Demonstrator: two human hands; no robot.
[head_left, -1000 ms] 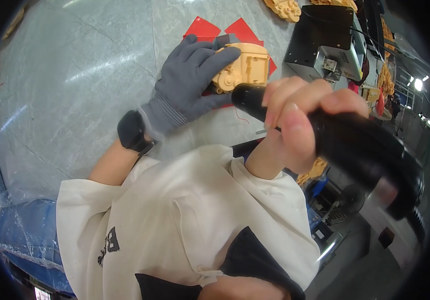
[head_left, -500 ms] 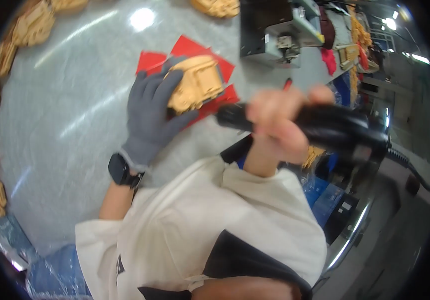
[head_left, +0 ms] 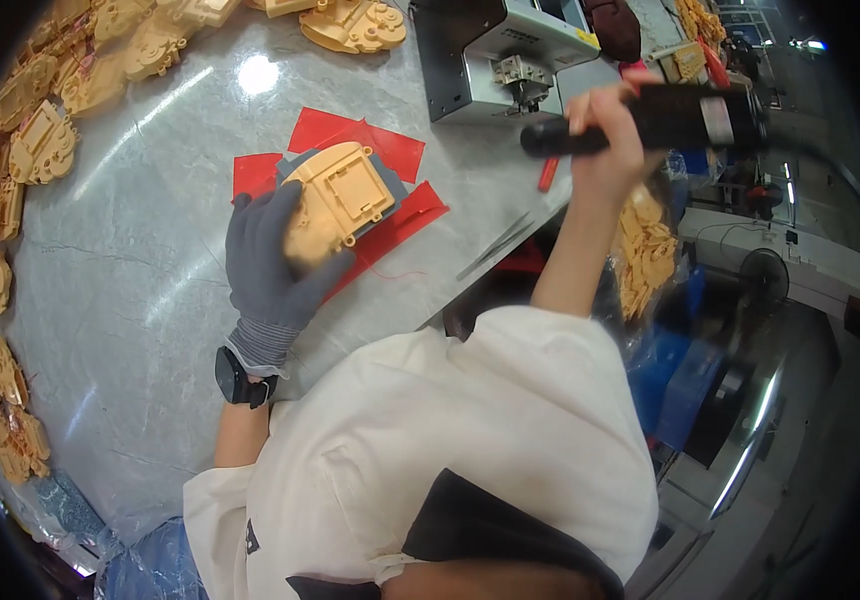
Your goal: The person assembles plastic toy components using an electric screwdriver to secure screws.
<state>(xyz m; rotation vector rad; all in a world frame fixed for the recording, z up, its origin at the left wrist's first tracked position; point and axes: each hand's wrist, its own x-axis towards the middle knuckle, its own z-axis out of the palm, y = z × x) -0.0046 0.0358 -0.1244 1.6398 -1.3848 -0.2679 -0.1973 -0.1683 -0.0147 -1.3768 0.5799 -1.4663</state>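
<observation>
Two hands: both the person's own; no other worker's hand in view.
L hand [head_left: 275, 265]: grey glove, fingers closed round the 6 o'clock edge of the tan moulded part [head_left: 335, 200], pressing it flat.
R hand [head_left: 605, 140]: bare, fist fully closed on the black power tool [head_left: 680, 118], held up off the bench [head_left: 130, 300] at 2 o'clock from the part, well apart from it.
Part pos.: near bench centre, back side up, on a grey pad [head_left: 391, 186] over red sheets [head_left: 360, 135].
Step (est.): part was steadied, tool lifted clear; looked like a pause btwn passes of the tool on the part.
Next move needs (est.): tool tip brought down toward 8 o'clock onto the part's upper face, L hand's grip kept firm, gloved fingers kept out of the tip's path.
Count, part in hand: 1.
Count, tool: 1.
Count, red sheets: 3 pieces showed, overlapping.
Count, grey pad: 1.
Count, loose tan parts [head_left: 40, 150]: well over a dozen, along the bench rim from 7 to 12 o'clock; exact no. couldn't be told.
Count, grey bench machine [head_left: 510, 50]: 1, at 1 o'clock from the part.
Count, wristwatch [head_left: 235, 378]: 1, on L wrist.
</observation>
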